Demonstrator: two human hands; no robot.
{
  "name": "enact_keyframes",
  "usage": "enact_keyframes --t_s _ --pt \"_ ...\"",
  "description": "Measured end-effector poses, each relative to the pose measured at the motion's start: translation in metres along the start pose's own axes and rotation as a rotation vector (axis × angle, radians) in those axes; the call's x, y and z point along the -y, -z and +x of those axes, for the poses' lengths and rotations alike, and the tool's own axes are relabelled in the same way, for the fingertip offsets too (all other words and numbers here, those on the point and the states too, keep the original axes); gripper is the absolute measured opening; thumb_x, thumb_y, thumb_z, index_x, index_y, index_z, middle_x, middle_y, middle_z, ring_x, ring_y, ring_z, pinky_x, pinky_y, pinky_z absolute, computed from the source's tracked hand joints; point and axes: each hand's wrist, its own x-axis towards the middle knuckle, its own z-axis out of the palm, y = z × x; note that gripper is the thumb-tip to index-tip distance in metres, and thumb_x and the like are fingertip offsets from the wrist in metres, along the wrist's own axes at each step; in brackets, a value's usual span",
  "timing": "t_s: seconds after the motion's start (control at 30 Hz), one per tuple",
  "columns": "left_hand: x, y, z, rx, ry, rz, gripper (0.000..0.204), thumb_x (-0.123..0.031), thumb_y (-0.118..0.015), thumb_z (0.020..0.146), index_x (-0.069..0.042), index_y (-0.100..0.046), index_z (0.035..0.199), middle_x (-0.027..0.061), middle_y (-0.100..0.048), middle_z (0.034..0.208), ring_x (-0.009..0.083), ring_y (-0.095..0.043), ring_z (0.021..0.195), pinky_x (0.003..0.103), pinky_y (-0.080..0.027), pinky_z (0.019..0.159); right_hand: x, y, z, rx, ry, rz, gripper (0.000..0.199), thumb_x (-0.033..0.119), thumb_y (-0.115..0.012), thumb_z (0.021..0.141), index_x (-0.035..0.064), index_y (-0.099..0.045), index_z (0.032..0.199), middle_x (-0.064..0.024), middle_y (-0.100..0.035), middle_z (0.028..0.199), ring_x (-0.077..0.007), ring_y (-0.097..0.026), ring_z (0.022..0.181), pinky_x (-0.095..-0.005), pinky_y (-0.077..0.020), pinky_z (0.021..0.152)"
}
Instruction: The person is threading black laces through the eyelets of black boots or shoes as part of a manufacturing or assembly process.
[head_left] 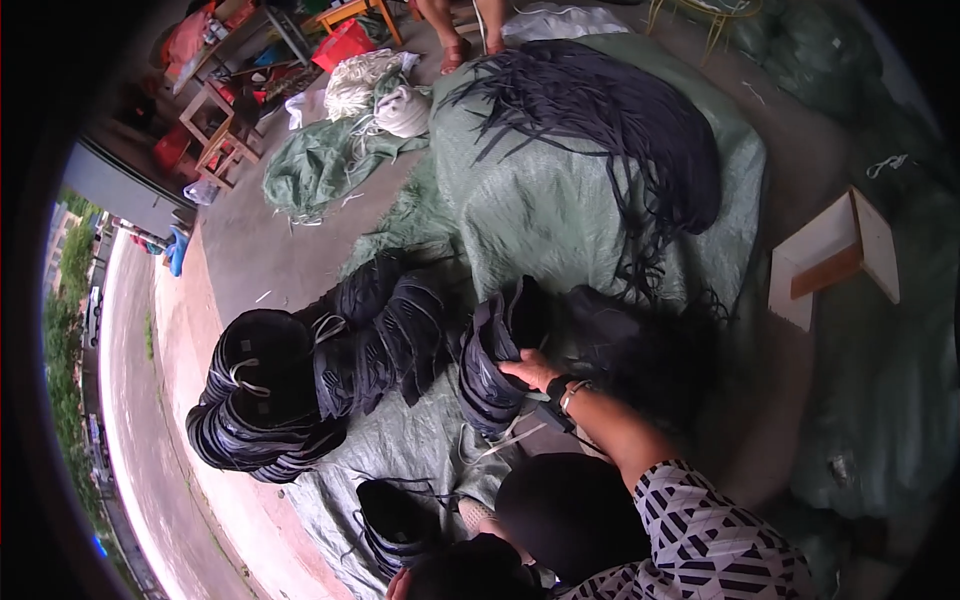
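My right hand (532, 371) reaches out over my knee, its fingers closed on the side of a stack of black shoe uppers (488, 365) nested in one another. A dark band and a bracelet circle that wrist. At the lower edge only a bit of my left hand (398, 584) shows, beside a smaller group of black shoe uppers (397, 515) with a loose lace; its fingers are mostly hidden. To the left stand more nested shoe uppers, one row (262, 400) tied with a white cord (245, 378) and another bundle (385, 335) behind it.
A green woven sheet (540, 220) carries a large heap of long dark strips (620, 120). An open pale box-like board piece (835, 255) lies at the right. Farther back are white cord bundles (365, 85), a wooden chair (215, 130) and another person's feet (455, 57).
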Motion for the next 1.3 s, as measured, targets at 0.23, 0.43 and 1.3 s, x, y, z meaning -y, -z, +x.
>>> enact_keyframes --t_s 0.23,0.43,1.3 --pt "0.012 -0.004 0.012 0.06 -0.069 -0.013 0.074 -0.046 -0.066 0.079 0.001 -0.042 0.13 0.0174 -0.044 0.13 0.0312 -0.041 0.121 0.045 -0.029 0.104 0.004 0.036 -0.032 -0.086 0.341 -0.204 0.052 0.044 -0.069 0.072 -0.0051 -0.063 0.087 -0.0232 -0.065 0.083 -0.033 -0.065 0.08 -0.0394 -0.0477 0.073" --pt "0.008 -0.011 0.011 0.077 -0.103 -0.085 0.071 -0.044 -0.064 0.081 0.0 -0.042 0.131 0.0165 -0.043 0.131 0.031 -0.04 0.121 0.046 -0.029 0.104 0.018 0.08 -0.079 0.127 0.459 -0.328 0.047 0.04 -0.067 0.075 -0.0046 -0.06 0.085 -0.0221 -0.06 0.072 -0.0353 -0.059 0.068 -0.0408 -0.0448 0.068" --pt "0.004 -0.009 0.004 0.046 0.03 -0.21 0.077 -0.047 -0.067 0.078 -0.003 -0.038 0.133 0.0163 -0.045 0.131 0.0296 -0.042 0.12 0.045 -0.031 0.103 -0.107 0.206 -0.166 -0.609 0.389 -0.566 0.021 0.015 -0.068 0.077 0.007 -0.06 0.094 -0.0129 -0.061 0.083 -0.0313 -0.061 0.078 -0.0382 -0.0487 0.068"
